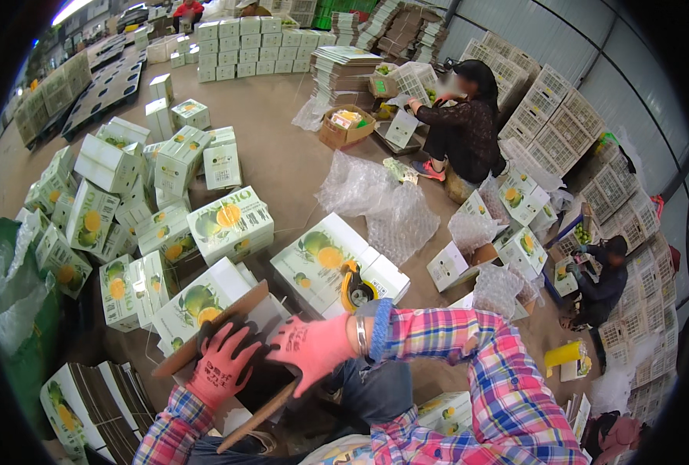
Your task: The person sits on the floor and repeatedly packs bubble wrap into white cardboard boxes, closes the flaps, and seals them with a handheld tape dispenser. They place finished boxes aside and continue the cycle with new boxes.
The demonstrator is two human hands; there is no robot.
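Between my knees stands a carton with its cardboard flaps (257, 415) raised, its inside dark. My left hand (222, 360), in a pink work glove with dark fingertips, lies spread at the carton's left side. From the right, my right hand (315, 349), gloved alike, reaches across the opening with its thumb apart, near the flap edge. Neither hand visibly grips anything; the undersides of the fingers are hidden. Just beyond, a printed citrus carton (199, 305) leans behind the raised flap. A yellow-and-black tape dispenser (357, 288) rests on another white carton (315, 256).
Printed cartons (94, 215) are heaped at the left, above bundled flat cartons (97, 407). Bubble wrap (379, 203) lies on the floor ahead. One person (466, 122) sits by a scale; another (600, 285) works at the right beside stacked plastic crates (635, 314). A yellow tape roll (565, 353) is nearer.
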